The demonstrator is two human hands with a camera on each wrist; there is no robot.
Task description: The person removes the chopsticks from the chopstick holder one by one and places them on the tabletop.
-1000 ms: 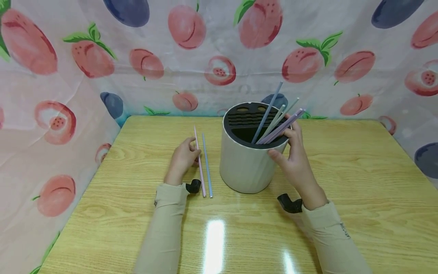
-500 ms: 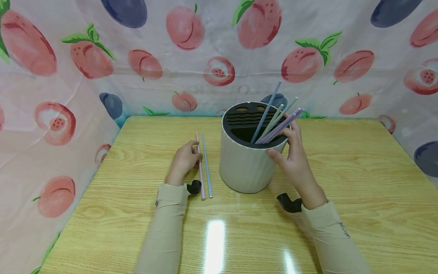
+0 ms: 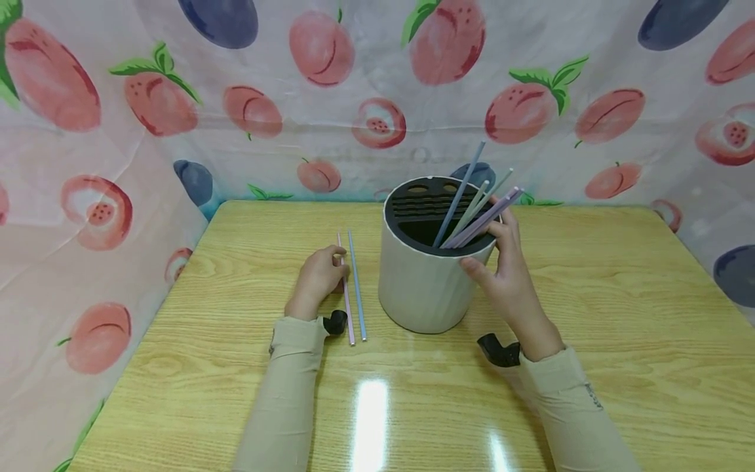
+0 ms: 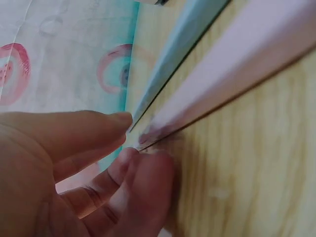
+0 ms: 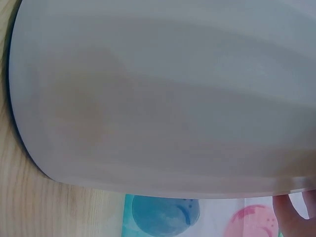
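Observation:
A pink chopstick [image 3: 348,314] lies lengthwise on the table, with my left hand [image 3: 318,275] pinching it around the middle. Close up in the left wrist view, thumb and fingertips meet at the far part of the pink chopstick [image 4: 212,74]. Just right of it lies a blue chopstick [image 3: 356,282], roughly parallel. A white round utensil holder [image 3: 425,288] with a black slotted top stands upright. My right hand [image 3: 510,278] grips its right rim, thumb on the outer wall. Several blue, pale green and purple chopsticks [image 3: 480,219] lean right out of its front compartment.
The wooden table [image 3: 619,314] extends to both sides of the holder. A fruit-print cloth [image 3: 436,105] hangs behind it and along the sides. Black wrist cameras [image 3: 500,351] sit on both cuffs.
The pink chopstick has slid a little toward me, and my left hand has shifted slightly nearer too. The right hand and the holder have stayed in place.

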